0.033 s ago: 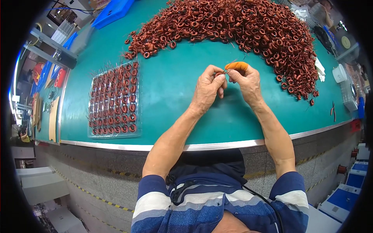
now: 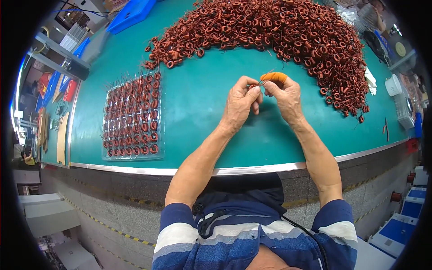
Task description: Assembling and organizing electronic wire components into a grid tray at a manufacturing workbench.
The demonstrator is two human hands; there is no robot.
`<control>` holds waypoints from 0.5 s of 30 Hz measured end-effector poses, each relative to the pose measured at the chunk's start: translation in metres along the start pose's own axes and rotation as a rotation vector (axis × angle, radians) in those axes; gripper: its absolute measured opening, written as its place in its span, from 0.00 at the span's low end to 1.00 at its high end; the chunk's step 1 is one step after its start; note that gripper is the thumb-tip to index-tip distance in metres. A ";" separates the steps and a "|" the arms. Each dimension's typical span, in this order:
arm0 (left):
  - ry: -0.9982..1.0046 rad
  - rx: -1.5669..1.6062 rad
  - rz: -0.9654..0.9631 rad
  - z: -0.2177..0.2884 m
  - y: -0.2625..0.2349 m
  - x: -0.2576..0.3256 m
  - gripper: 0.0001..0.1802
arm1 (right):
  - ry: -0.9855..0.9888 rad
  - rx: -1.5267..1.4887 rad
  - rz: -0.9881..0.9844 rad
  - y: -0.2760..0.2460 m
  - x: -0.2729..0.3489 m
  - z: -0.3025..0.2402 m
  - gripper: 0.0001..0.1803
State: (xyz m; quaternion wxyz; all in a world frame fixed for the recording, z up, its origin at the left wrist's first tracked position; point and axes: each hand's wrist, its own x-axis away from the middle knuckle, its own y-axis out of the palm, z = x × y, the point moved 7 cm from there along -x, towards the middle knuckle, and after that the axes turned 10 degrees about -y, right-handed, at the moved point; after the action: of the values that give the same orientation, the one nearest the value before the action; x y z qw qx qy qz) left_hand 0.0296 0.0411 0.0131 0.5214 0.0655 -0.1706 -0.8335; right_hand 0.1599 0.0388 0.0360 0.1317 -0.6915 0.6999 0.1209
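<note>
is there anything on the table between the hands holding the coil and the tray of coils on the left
Nothing visible. The left hand and right hand pinch a small coil above the green table. Only bare tabletop lies between them and the clear tray; the loose coil heap sits farther back.

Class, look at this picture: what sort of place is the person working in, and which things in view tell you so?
Probably a factory assembly bench. A big heap of copper-wound ring coils lies on a green worktable, a clear tray holds coils in neat rows, and both hands, left hand and right hand, work one coil.
</note>
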 end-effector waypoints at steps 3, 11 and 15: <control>0.019 0.058 -0.026 0.007 0.007 -0.001 0.08 | -0.003 -0.102 0.046 -0.001 -0.003 -0.010 0.12; 0.016 -0.184 0.044 0.004 0.020 -0.004 0.06 | 0.081 -0.079 0.156 -0.020 -0.001 0.004 0.12; 0.067 -0.282 0.088 0.005 0.006 0.009 0.10 | 0.125 -0.176 0.089 -0.006 -0.005 0.011 0.13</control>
State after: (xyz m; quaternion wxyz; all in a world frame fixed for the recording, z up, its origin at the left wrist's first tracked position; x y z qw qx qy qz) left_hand 0.0293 0.0318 0.0210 0.5670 0.0119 -0.0371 -0.8228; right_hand 0.1660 0.0477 0.0273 0.0211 -0.6749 0.7234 0.1440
